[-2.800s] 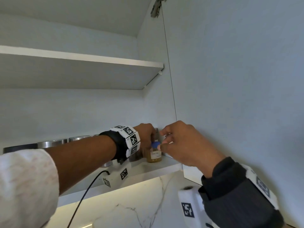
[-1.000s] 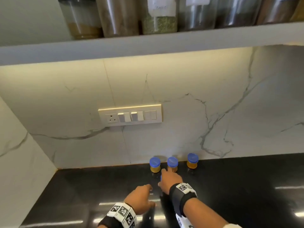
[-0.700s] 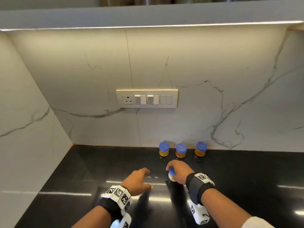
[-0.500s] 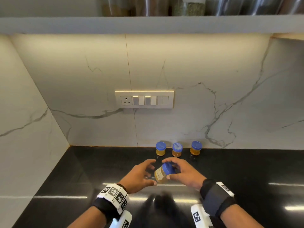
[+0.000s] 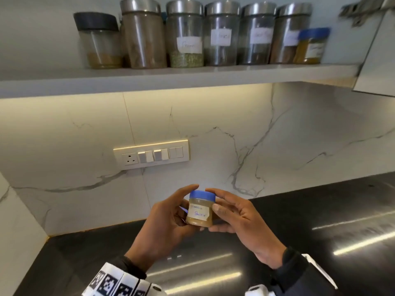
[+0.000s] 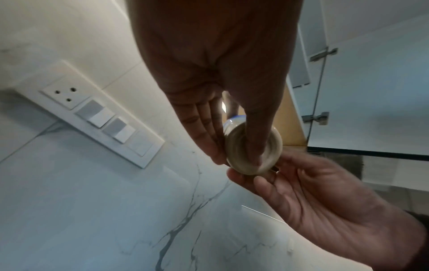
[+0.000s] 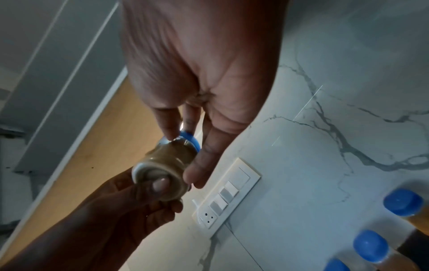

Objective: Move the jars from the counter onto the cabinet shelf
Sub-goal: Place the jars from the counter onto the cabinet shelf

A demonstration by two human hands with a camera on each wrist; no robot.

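Note:
A small jar (image 5: 199,212) with a blue lid, a white handwritten label and tan contents is held upright above the black counter (image 5: 320,221). My left hand (image 5: 181,208) grips it from the left, and my right hand (image 5: 222,201) pinches it from the right with the thumb on the label. The left wrist view shows the jar's base (image 6: 253,148); the right wrist view shows the jar (image 7: 162,165) between both hands. Three more blue-lidded jars (image 7: 403,201) stand by the marble wall. The cabinet shelf (image 5: 192,80) above holds one blue-lidded jar (image 5: 312,45) at its right end.
Several tall steel-lidded jars (image 5: 221,33) and a black-lidded one (image 5: 98,39) fill the shelf from left to right. An open cabinet door (image 5: 378,60) hangs at the upper right. A switch panel (image 5: 151,154) is on the marble backsplash.
My right hand took a jar off the counter and raised it; my left hand came in and now holds it too. The view tilted up, bringing the shelf into sight.

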